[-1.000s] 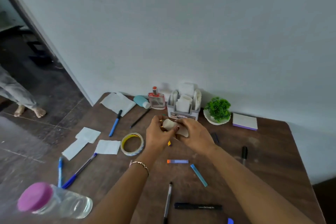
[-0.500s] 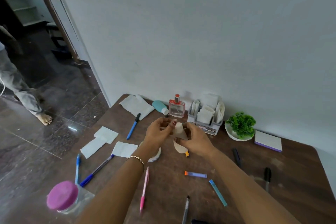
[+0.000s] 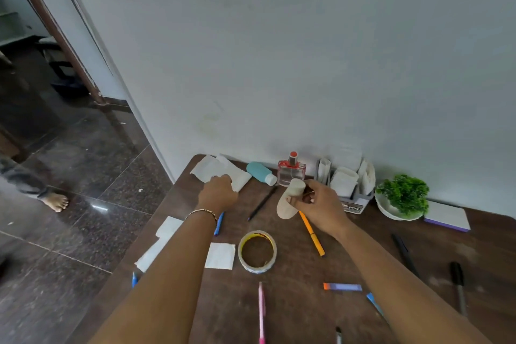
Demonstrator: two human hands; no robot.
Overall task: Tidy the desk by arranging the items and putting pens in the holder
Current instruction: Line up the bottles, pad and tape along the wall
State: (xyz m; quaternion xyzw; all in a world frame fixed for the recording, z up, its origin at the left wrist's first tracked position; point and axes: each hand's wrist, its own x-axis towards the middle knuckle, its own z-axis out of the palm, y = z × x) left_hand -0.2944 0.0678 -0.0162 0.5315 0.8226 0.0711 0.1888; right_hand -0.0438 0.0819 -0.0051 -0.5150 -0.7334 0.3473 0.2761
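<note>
matt wood desk (image 3: 293, 301), glossy glass bottle (image 3: 291, 173).

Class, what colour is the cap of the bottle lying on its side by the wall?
White cap on a teal bottle, seen best in the head view.

Our left hand (image 3: 219, 193) lies on the folded white paper (image 3: 213, 169) at the desk's (image 3: 296, 307) far corner (its fingers are hidden from us). Our right hand (image 3: 321, 208) pinches a curled beige strip (image 3: 289, 202) beside the grey holder (image 3: 353, 204) — above an orange pen (image 3: 312, 233), with the tape roll (image 3: 257, 251) nearer us.
</note>
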